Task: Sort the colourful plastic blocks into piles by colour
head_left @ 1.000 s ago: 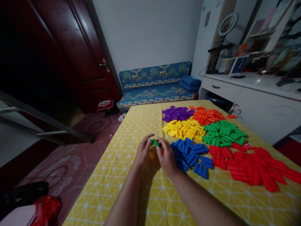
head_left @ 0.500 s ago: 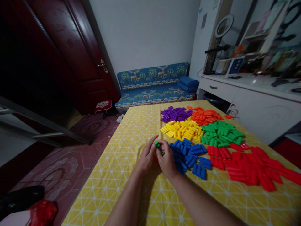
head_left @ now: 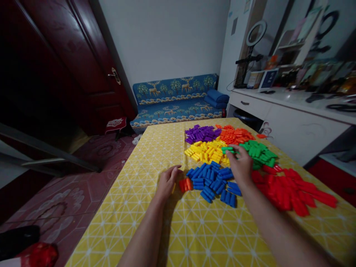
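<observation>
My right hand (head_left: 242,165) reaches over the table with green plastic tube pieces (head_left: 228,149) pinched in its fingers. These are above the right side of the yellow pile (head_left: 207,151), next to the green pile (head_left: 258,152). My left hand (head_left: 167,181) rests near the table's middle, fingers stretched out, with nothing visible in it. Just right of its fingertips lie a few orange-red tube pieces (head_left: 185,184) side by side. The blue pile (head_left: 213,180) is beside them, between my two hands. My right forearm partly covers the red pile (head_left: 292,191).
Purple pieces (head_left: 201,133) and orange pieces (head_left: 236,135) lie at the far side of the yellow-patterned tablecloth (head_left: 139,178). A blue sofa (head_left: 172,100) stands behind the table, a white dresser (head_left: 300,126) at the right, a small stool (head_left: 116,125) at the left.
My hands have come apart. The right one has moved right and away from me with green pieces; the left stays, opened. Orange-red pieces now show beside it. The view has shifted slightly.
</observation>
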Available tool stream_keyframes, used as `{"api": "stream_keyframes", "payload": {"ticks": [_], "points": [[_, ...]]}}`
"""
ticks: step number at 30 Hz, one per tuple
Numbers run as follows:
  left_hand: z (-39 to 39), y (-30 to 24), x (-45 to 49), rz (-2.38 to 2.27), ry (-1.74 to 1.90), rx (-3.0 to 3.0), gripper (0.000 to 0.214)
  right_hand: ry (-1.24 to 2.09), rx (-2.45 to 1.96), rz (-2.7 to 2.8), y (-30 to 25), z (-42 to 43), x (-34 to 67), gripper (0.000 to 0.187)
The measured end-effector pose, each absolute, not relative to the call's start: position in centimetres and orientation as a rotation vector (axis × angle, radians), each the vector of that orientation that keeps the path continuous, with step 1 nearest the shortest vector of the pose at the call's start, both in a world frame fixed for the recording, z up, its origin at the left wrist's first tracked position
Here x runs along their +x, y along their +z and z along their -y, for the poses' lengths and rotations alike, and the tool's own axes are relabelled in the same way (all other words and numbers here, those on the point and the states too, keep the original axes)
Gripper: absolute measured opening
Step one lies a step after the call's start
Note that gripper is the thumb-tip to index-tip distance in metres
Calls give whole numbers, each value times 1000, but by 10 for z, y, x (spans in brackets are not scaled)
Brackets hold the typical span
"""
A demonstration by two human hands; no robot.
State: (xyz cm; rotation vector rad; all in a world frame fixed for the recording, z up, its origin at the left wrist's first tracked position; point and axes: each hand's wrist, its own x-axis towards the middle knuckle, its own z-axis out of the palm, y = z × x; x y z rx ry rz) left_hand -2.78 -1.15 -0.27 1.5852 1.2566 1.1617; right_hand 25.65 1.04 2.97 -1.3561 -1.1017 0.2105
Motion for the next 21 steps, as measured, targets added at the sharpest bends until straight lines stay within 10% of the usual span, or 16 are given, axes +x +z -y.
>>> {"api": "stream_keyframes", "payload": {"ticks": [9, 21], "points": [[19, 11, -19, -1260, 1203, 1590, 29, -172, -1809, 1357, 42, -54, 383, 33], [7, -8, -32, -1093, 1464, 1091, 59, 121, -1149, 2199, 29, 45, 161, 28]]}}
